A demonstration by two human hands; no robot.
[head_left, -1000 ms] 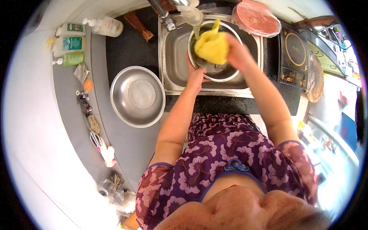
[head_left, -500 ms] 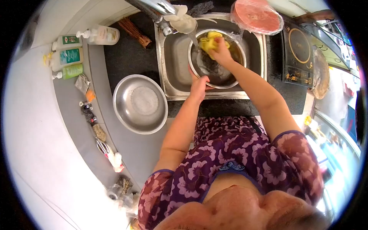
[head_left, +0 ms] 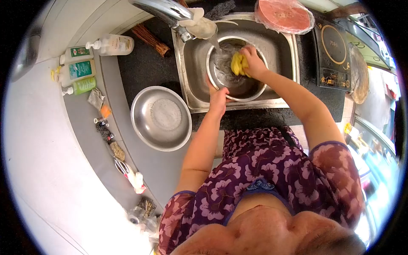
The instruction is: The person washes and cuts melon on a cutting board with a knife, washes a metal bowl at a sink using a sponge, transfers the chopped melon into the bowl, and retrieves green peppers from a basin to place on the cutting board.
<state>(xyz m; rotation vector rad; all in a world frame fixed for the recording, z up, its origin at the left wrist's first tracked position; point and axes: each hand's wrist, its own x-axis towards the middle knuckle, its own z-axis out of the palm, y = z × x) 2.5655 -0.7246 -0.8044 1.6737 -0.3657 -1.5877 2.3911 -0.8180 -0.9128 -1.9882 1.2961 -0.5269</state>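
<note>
Inside the sink (head_left: 193, 100) stands a round metal basin (head_left: 211, 78) with water in it. My left hand (head_left: 218, 100) grips the basin's near left rim, thumb over the edge and the other fingers mostly hidden beneath. My right hand (head_left: 253, 63) is closed around a bunched yellow cloth (head_left: 239, 64), pressed to the right inner part of the basin. Water runs from the faucet (head_left: 185, 34), which has a pale wrap at its spout (head_left: 202, 28), into the basin's left side.
A second metal basin (head_left: 161, 142) rests on the counter at the left. Several pump bottles (head_left: 117, 45) stand near the wall. A stick brush (head_left: 151, 40) lies left of the sink. A pink round thing in plastic (head_left: 284, 16) and an induction cooker (head_left: 333, 55) are at the right.
My right hand has moved the yellow cloth from the basin's far side down toward its right middle. My left hand keeps its hold on the rim. The view has shifted slightly.
</note>
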